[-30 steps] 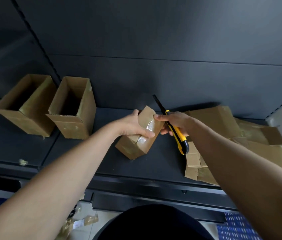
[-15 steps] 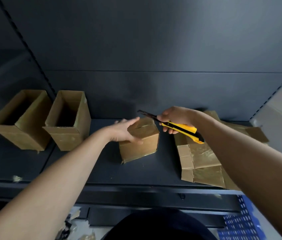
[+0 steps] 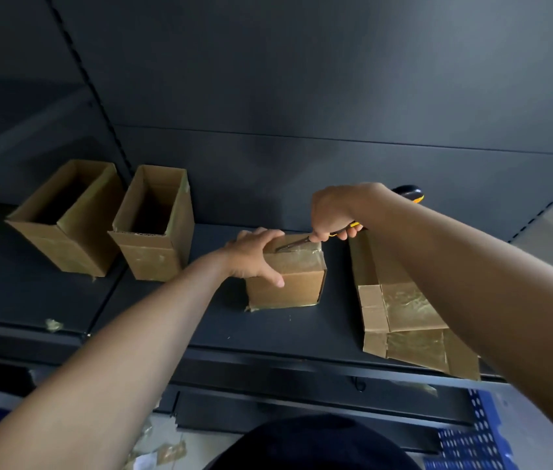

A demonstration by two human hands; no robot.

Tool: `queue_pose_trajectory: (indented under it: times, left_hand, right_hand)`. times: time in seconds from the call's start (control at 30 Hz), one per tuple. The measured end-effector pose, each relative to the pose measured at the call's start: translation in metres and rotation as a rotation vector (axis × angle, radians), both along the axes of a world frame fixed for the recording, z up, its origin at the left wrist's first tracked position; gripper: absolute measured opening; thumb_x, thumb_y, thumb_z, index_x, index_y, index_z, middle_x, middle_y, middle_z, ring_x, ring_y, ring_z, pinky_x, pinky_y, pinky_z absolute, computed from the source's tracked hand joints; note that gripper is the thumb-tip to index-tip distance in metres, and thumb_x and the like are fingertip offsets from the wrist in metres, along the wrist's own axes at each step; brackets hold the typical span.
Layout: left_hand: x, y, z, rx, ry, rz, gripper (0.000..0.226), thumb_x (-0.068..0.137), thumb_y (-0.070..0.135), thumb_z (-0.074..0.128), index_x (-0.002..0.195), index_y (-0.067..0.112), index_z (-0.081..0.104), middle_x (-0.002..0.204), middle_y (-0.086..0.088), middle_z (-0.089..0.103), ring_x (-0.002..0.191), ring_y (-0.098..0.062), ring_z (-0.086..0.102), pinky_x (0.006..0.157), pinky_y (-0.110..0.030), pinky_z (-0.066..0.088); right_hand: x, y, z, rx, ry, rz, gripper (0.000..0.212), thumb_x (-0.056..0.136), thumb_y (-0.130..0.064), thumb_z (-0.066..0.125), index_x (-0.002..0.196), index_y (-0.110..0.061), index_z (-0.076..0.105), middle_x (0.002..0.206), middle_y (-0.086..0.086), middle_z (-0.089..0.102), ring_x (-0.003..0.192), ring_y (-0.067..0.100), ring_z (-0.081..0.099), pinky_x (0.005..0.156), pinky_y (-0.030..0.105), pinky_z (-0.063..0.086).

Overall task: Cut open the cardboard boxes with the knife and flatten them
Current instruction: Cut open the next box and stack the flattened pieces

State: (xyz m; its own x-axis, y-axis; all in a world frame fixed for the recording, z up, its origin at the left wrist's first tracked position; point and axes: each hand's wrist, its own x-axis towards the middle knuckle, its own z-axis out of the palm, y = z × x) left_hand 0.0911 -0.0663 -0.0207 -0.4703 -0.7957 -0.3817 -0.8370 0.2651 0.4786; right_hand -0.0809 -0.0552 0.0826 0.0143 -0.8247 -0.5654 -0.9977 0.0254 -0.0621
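A small taped cardboard box (image 3: 297, 284) stands on the dark shelf (image 3: 268, 330) in the middle. My left hand (image 3: 254, 256) grips its left top edge, thumb down the front face. My right hand (image 3: 332, 212) holds the yellow-and-black utility knife (image 3: 410, 195), whose blade (image 3: 290, 245) lies on the taped top of the box, pointing left. Most of the knife handle is hidden behind my right wrist.
Two open-topped cardboard boxes (image 3: 64, 218) (image 3: 154, 225) stand at the left of the shelf. A stack of flattened cardboard (image 3: 404, 307) lies at the right. Tape scraps (image 3: 53, 324) lie on the shelf edge and floor. A blue perforated crate (image 3: 471, 442) sits below right.
The box went from tilted in my left hand to standing flat on the shelf. My right hand turned the knife over and brought its blade down onto the taped top.
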Motion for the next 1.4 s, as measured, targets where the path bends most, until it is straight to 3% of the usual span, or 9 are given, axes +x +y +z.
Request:
queue_pose_trajectory:
  times: [0.17, 0.23, 0.33, 0.53, 0.67, 0.93, 1.17, 1.27, 1.4]
  left_hand:
    - [-0.005, 0.001, 0.006, -0.023, -0.071, -0.002, 0.103, 0.066, 0.045, 0.080, 0.147, 0.039, 0.018, 0.148, 0.008, 0.021, 0.138, -0.025, 0.017, 0.108, -0.044, 0.026]
    - [-0.007, 0.002, 0.009, -0.043, -0.096, -0.004, 0.102, 0.066, 0.045, 0.080, 0.147, 0.038, 0.018, 0.148, 0.008, 0.022, 0.135, -0.027, 0.020, 0.105, -0.041, 0.027]
    - [-0.009, 0.003, 0.009, -0.074, -0.108, -0.033, 0.101, 0.068, 0.044, 0.079, 0.148, 0.036, 0.018, 0.150, 0.009, 0.022, 0.136, -0.025, 0.020, 0.104, -0.037, 0.025]
    - [-0.010, 0.000, 0.008, -0.079, -0.103, -0.078, 0.098, 0.067, 0.044, 0.078, 0.147, 0.034, 0.022, 0.146, 0.011, 0.028, 0.135, -0.021, 0.026, 0.104, -0.035, 0.024]
    - [-0.008, -0.005, 0.006, -0.065, -0.122, -0.107, 0.099, 0.067, 0.046, 0.076, 0.148, 0.036, 0.019, 0.149, 0.010, 0.026, 0.137, -0.020, 0.024, 0.110, -0.039, 0.018]
    - [-0.012, -0.013, 0.009, -0.078, -0.209, -0.144, 0.099, 0.067, 0.043, 0.074, 0.147, 0.039, 0.017, 0.151, 0.012, 0.024, 0.137, -0.019, 0.022, 0.112, -0.041, 0.014]
    - [-0.018, -0.017, 0.020, -0.073, -0.312, -0.164, 0.100, 0.064, 0.031, 0.074, 0.146, 0.040, 0.018, 0.146, 0.013, 0.028, 0.136, -0.017, 0.023, 0.113, -0.046, 0.009]
    - [-0.010, -0.026, 0.024, -0.101, -0.433, -0.163, 0.101, 0.060, 0.024, 0.074, 0.141, 0.048, 0.019, 0.144, 0.013, 0.029, 0.136, -0.022, 0.022, 0.114, -0.053, 0.011]
    - [0.004, -0.036, 0.027, -0.061, -0.436, -0.123, 0.098, 0.070, 0.000, 0.059, 0.136, 0.062, 0.020, 0.149, 0.016, 0.012, 0.136, -0.025, 0.018, 0.112, -0.047, 0.026]
  right_hand:
    - [0.026, 0.007, 0.018, 0.012, 0.146, 0.089, 0.019, 0.094, -0.022, 0.055, 0.089, -0.006, 0.062, 0.078, 0.005, 0.057, 0.060, 0.019, 0.053, 0.056, 0.026, 0.044]
    - [0.026, 0.010, 0.019, 0.023, 0.128, 0.075, 0.019, 0.096, -0.021, 0.054, 0.088, -0.005, 0.062, 0.082, 0.005, 0.057, 0.059, 0.017, 0.052, 0.053, 0.023, 0.044]
    - [0.016, 0.012, 0.019, -0.089, 0.005, 0.018, 0.021, 0.091, -0.013, 0.058, 0.071, -0.009, 0.056, 0.069, 0.001, 0.057, 0.051, 0.012, 0.049, 0.043, 0.021, 0.039]
    - [0.028, 0.017, -0.005, -0.063, 0.278, 0.125, 0.020, 0.092, -0.020, 0.054, 0.075, -0.011, 0.049, 0.087, 0.000, 0.049, 0.084, 0.021, 0.050, 0.083, 0.036, 0.045]
    - [0.013, 0.019, 0.001, 0.018, 0.224, 0.063, 0.021, 0.095, -0.022, 0.054, 0.078, -0.009, 0.057, 0.077, 0.001, 0.056, 0.057, 0.016, 0.051, 0.058, 0.025, 0.045]
    - [-0.005, 0.015, 0.014, 0.145, 0.185, -0.088, 0.026, 0.098, -0.021, 0.049, 0.108, 0.001, 0.061, 0.089, 0.009, 0.057, 0.070, 0.025, 0.053, 0.069, 0.031, 0.047]
    - [-0.018, 0.023, 0.012, 0.108, 0.154, -0.130, 0.021, 0.098, -0.020, 0.049, 0.089, -0.001, 0.055, 0.082, 0.009, 0.055, 0.064, 0.023, 0.051, 0.064, 0.031, 0.046]
    - [-0.030, 0.033, 0.014, 0.114, 0.341, -0.053, 0.036, 0.100, -0.028, 0.049, 0.070, -0.007, 0.047, 0.070, 0.006, 0.048, 0.056, 0.024, 0.044, 0.059, 0.031, 0.040]
    - [-0.054, 0.044, 0.006, 0.046, 0.346, -0.147, 0.028, 0.097, -0.022, 0.049, 0.072, -0.008, 0.047, 0.071, 0.003, 0.049, 0.059, 0.021, 0.049, 0.076, 0.034, 0.045]
